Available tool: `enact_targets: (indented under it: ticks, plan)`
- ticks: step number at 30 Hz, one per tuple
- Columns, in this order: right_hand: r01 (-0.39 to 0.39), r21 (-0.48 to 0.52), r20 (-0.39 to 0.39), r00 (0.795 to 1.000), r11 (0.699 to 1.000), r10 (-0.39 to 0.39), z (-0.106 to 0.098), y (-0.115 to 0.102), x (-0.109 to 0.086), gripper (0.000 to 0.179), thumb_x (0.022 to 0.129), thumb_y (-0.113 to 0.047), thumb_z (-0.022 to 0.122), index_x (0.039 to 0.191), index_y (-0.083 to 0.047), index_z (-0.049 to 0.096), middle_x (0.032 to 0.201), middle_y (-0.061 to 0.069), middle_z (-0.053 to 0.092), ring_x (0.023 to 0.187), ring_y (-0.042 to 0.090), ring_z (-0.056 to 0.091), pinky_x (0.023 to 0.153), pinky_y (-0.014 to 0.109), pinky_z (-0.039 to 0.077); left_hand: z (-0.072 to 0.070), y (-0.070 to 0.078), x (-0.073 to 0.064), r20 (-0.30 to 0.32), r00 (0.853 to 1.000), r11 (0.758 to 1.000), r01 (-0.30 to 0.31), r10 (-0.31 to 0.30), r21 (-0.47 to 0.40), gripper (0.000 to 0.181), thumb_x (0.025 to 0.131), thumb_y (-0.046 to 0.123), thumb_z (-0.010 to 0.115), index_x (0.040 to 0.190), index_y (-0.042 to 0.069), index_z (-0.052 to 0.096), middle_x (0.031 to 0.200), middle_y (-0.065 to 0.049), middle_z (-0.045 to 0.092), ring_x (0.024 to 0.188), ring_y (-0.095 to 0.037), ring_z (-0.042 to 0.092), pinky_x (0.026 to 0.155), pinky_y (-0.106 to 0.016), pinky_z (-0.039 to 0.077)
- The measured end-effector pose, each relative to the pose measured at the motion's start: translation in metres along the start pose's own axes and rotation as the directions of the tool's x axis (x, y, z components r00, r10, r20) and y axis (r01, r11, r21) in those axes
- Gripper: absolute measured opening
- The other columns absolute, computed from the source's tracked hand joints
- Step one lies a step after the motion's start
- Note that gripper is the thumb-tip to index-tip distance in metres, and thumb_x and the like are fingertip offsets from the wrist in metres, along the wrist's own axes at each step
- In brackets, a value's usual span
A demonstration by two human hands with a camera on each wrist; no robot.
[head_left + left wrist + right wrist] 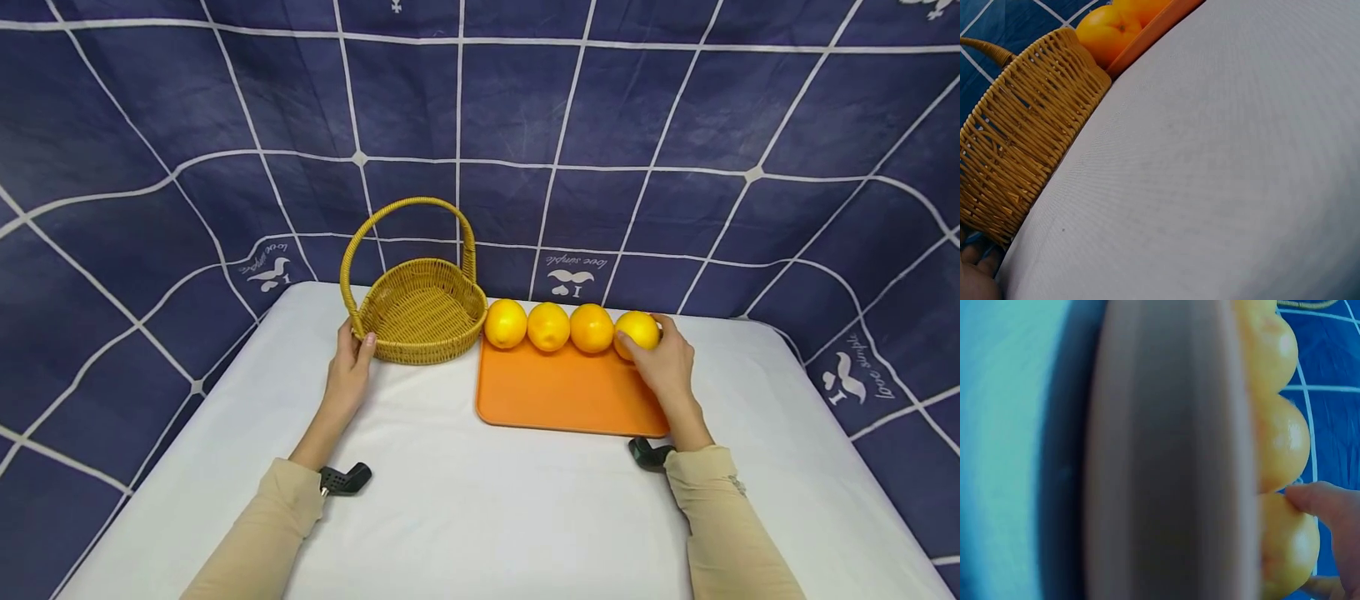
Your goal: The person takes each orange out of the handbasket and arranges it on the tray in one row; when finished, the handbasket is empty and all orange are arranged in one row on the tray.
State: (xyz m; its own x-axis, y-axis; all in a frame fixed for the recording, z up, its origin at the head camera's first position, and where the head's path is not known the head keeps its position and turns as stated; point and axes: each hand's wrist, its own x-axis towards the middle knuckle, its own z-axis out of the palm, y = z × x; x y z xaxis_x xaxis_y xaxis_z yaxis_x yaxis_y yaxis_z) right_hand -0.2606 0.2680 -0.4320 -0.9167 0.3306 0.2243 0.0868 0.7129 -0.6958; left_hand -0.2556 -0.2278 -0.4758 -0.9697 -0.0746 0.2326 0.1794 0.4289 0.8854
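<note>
My left hand [347, 371] holds the left end of a woven wicker basket [423, 354], thumb at the rim near the foot of its arched handle. In the left wrist view, the basket's side [1035, 112] fills the left edge and part of the hand [977, 275] shows below it. On the right, my other hand [670, 364] grips the rightmost orange [636, 326] between thumb and fingers. That orange [1288, 547] sits at the end of a row along the back of an orange tray [566, 393]. Some right fingers are hidden behind the fruit.
Several oranges stand in the row, among them one [506, 323] beside the basket. A white cloth [480, 508] covers the table. Behind hangs a dark blue curtain [525, 108] with white lines. Each wrist carries a small black camera, such as the left one [347, 479].
</note>
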Motion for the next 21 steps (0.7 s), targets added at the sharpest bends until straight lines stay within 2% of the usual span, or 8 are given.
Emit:
enact_targets:
  ticks: [7, 12, 15, 21]
  plan:
    - [0.013, 0.008, 0.029, 0.999, 1.0, -0.014, 0.003, -0.001, 0.003, 0.076, 0.1, -0.041, 0.07, 0.157, 0.0, 0.042, 0.151, 0.03, 0.054, 0.133, 0.05, 0.052, 0.117, 0.062, 0.042, -0.004, -0.003, -0.002, -0.009, 1.0, 1.0, 0.006, -0.006, 0.008, 0.07, 0.113, 0.048, 0.039, 0.17, 0.018, 0.011, 0.171, -0.022, 0.029, 0.159, -0.036, 0.029, 0.13, -0.052, 0.027]
    - [0.016, 0.048, 0.016, 1.0, 0.999, -0.017, 0.0, -0.005, 0.005, 0.072, 0.103, -0.042, 0.066, 0.158, -0.001, 0.043, 0.15, 0.03, 0.055, 0.137, 0.048, 0.052, 0.121, 0.059, 0.04, -0.005, -0.003, -0.002, -0.016, 1.0, 1.0, 0.007, -0.007, 0.007, 0.07, 0.113, 0.048, 0.039, 0.17, 0.018, 0.012, 0.171, -0.021, 0.03, 0.159, -0.034, 0.03, 0.13, -0.051, 0.028]
    - [0.013, 0.059, 0.027, 1.0, 0.998, -0.015, -0.004, -0.006, 0.004, 0.073, 0.104, -0.045, 0.062, 0.158, -0.001, 0.042, 0.151, 0.03, 0.054, 0.139, 0.047, 0.05, 0.122, 0.059, 0.038, -0.002, -0.003, -0.002, -0.018, 1.0, 1.0, 0.008, -0.008, -0.006, 0.069, 0.114, 0.046, 0.039, 0.17, 0.017, 0.012, 0.17, -0.022, 0.03, 0.158, -0.034, 0.031, 0.13, -0.051, 0.029]
    - [0.009, 0.005, 0.082, 0.997, 1.0, -0.01, -0.019, -0.002, -0.004, 0.077, 0.106, -0.049, 0.058, 0.16, 0.002, 0.037, 0.154, 0.031, 0.048, 0.141, 0.049, 0.046, 0.122, 0.063, 0.036, 0.01, -0.004, -0.001, 0.006, 1.0, 1.0, 0.015, -0.014, -0.004, 0.07, 0.113, 0.05, 0.039, 0.17, 0.018, 0.013, 0.171, -0.019, 0.03, 0.158, -0.032, 0.032, 0.13, -0.048, 0.03]
